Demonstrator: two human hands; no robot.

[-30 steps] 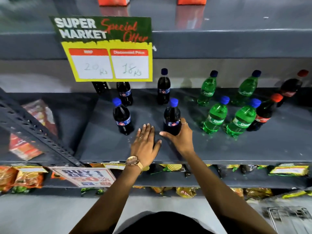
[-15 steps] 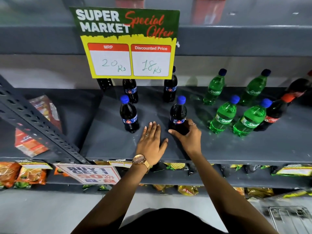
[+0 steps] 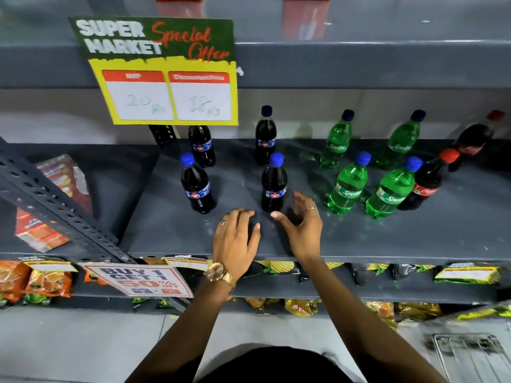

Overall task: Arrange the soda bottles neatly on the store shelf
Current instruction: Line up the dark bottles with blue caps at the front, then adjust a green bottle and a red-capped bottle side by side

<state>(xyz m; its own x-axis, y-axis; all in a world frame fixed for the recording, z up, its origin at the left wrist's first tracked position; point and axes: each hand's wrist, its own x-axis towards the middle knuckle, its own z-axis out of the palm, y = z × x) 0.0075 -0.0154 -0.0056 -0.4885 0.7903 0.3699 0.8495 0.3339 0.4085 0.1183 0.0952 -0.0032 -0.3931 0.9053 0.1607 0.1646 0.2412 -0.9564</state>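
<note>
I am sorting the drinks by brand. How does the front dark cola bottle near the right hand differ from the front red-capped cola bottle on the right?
The dark plastic cola bottle with the blue cap carries a blue label; the dark plastic cola bottle with the red cap carries a red label. The blue-capped one stands alone, just beyond the right hand; the red-capped one stands close beside a green Sprite bottle. Both stand on the grey shelf and hold dark soda.
</note>
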